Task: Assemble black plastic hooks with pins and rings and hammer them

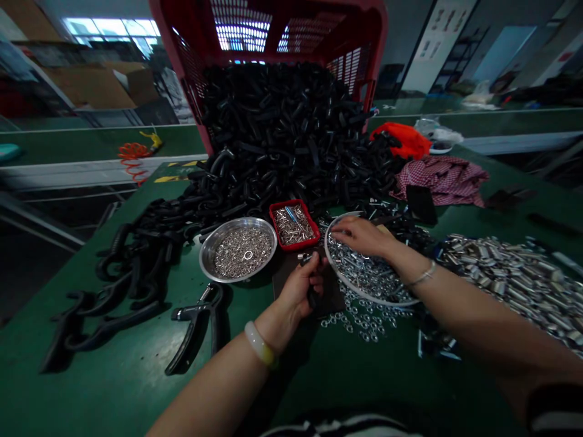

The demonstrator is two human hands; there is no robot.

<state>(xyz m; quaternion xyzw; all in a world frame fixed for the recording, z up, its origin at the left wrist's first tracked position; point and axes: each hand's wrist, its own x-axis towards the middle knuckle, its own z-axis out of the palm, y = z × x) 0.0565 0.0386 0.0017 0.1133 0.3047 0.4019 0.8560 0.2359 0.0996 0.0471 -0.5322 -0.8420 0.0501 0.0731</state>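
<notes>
My left hand [304, 284] is closed around a black handle part [312, 296], mostly hidden by the fingers; a small metal end shows above the thumb. Over a round, pale-rimmed tray [334, 267] my right hand [359, 235] dips its fingertips among small shiny hardware [364, 273]. Those fingers are drawn together, and whatever they pinch is too small to make out. Left of the tray stands a red box [296, 246] of small metal pins. Beside it, a steel bowl [203, 258] holds many tiny metal pieces. An assembled spring hand grip [194, 331] lies on the table, left of my left hand.
A tilted red crate [182, 91] spills a heap of black handles [282, 133] across the back. More handles lie at left. Metal sleeves [510, 279] are piled at right, near a checked cloth [446, 176] and a dark phone-like object [421, 204]. Loose nuts or washers [364, 318] lie before the tray.
</notes>
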